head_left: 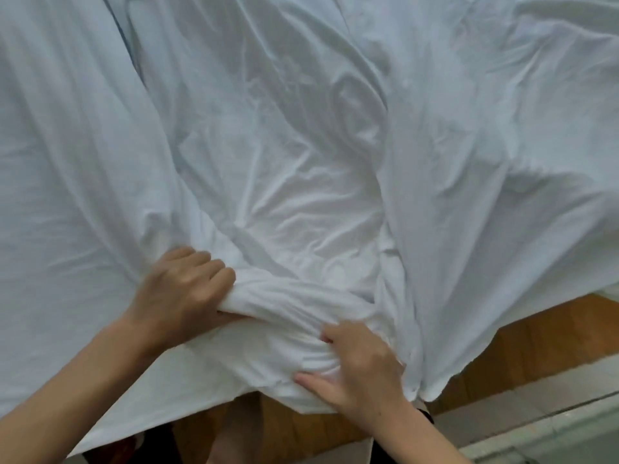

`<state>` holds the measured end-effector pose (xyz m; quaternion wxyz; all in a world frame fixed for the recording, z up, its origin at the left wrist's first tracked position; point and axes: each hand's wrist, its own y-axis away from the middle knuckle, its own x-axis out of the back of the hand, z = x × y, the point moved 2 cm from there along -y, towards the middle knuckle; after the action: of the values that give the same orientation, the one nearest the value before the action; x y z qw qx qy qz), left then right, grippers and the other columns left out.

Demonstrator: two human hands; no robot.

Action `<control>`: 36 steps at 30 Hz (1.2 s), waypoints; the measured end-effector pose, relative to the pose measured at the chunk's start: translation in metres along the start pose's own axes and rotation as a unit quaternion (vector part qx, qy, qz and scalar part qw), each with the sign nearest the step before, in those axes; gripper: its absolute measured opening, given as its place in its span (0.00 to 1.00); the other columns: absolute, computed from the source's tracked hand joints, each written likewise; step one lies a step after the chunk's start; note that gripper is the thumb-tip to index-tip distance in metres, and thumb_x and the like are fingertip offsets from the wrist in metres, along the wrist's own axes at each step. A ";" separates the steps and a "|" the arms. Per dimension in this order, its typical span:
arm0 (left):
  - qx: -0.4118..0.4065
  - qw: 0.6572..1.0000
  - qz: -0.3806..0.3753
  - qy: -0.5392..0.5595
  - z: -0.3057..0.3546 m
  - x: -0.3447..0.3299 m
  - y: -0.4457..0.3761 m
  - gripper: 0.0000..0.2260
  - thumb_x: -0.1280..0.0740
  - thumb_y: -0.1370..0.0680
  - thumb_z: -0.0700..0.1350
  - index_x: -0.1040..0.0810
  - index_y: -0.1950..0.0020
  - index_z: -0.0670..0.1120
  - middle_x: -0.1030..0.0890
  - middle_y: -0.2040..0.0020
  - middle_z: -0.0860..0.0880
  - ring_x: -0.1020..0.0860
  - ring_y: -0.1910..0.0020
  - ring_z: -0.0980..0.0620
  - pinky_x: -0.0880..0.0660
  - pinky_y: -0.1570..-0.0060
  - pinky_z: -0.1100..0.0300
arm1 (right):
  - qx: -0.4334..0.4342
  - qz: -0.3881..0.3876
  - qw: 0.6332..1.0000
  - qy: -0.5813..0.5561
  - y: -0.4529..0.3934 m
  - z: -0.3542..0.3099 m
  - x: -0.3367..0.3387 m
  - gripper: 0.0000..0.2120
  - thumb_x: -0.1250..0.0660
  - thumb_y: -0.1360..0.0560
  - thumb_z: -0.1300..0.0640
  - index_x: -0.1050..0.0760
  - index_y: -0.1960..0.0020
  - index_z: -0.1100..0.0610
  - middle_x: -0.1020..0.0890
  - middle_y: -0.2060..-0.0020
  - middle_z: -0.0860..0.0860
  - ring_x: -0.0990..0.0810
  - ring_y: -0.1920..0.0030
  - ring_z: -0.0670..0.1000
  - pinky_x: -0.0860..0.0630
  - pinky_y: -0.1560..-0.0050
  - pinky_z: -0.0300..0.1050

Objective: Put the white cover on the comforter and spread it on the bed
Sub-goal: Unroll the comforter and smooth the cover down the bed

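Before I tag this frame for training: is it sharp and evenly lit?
Head view: soft, slightly blurred overall; light even and diffuse, only faint fold shadows on the white cover; wide-angle bending at the edges; left hand and right hand readable.

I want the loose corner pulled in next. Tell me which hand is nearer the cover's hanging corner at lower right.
Right. The right hand grips bunched cover just left of the hanging corner. The left hand grips a fold farther left and higher, clearly farther away.
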<state>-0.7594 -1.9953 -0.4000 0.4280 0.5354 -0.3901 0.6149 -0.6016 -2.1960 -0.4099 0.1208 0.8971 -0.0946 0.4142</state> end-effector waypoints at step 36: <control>0.102 0.993 0.016 0.051 -0.012 -0.017 0.125 0.32 0.49 0.19 0.61 0.34 0.78 0.44 0.32 0.81 0.47 0.32 0.81 0.46 0.37 0.70 0.58 | -0.151 -0.127 0.978 0.059 0.042 -0.005 -0.057 0.17 0.47 0.27 0.43 0.23 0.52 0.49 0.20 0.60 0.41 0.22 0.59 0.46 0.34 0.64 0.40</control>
<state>-0.8800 -2.0268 -0.4207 0.3803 0.5377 -0.3119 0.6848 -0.6527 -2.2303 -0.4446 0.3124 0.8470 -0.0338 0.4287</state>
